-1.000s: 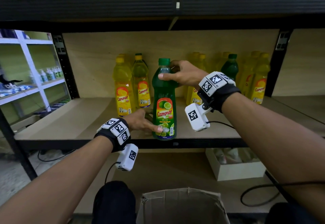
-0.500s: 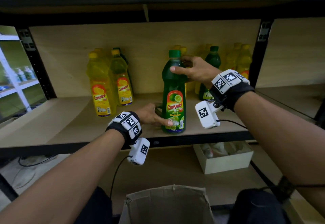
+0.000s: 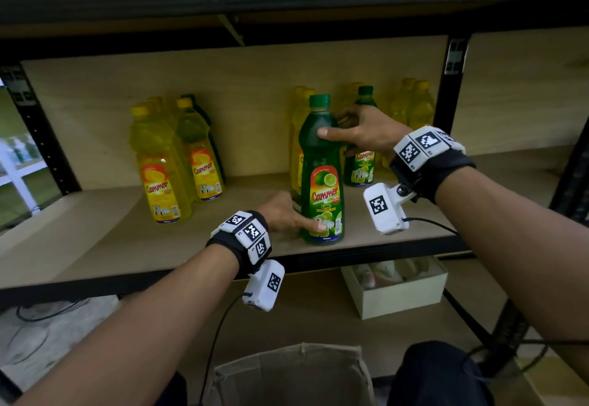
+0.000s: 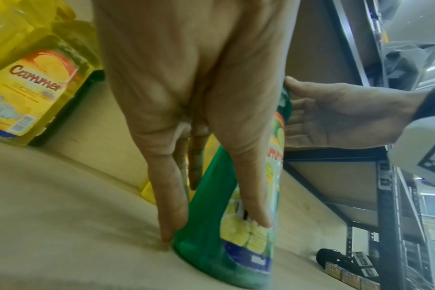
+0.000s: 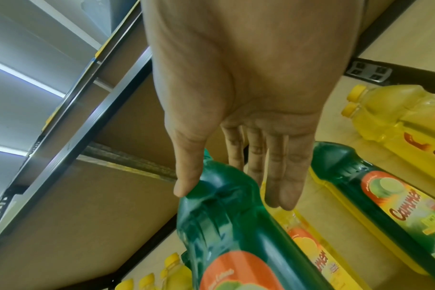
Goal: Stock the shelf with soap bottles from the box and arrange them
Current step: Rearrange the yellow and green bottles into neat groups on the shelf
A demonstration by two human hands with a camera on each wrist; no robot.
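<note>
Shelf (image 3: pixel 95 239) partly stocked; we steady one green bottle (image 3: pixel 322 182) mid-frame, left hand (image 3: pixel 283 214) pinching its base, right hand (image 3: pixel 366 131) gripping its shoulder; box (image 3: pixel 293 373) contents hidden at bottom.

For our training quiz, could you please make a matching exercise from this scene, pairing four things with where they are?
1 left hand; 2 right hand; 3 cardboard box; 4 white box
A on the lower shelf; B at the green bottle's base; C at the head view's bottom edge; D at the green bottle's shoulder
Pairs: 1-B, 2-D, 3-C, 4-A
</note>
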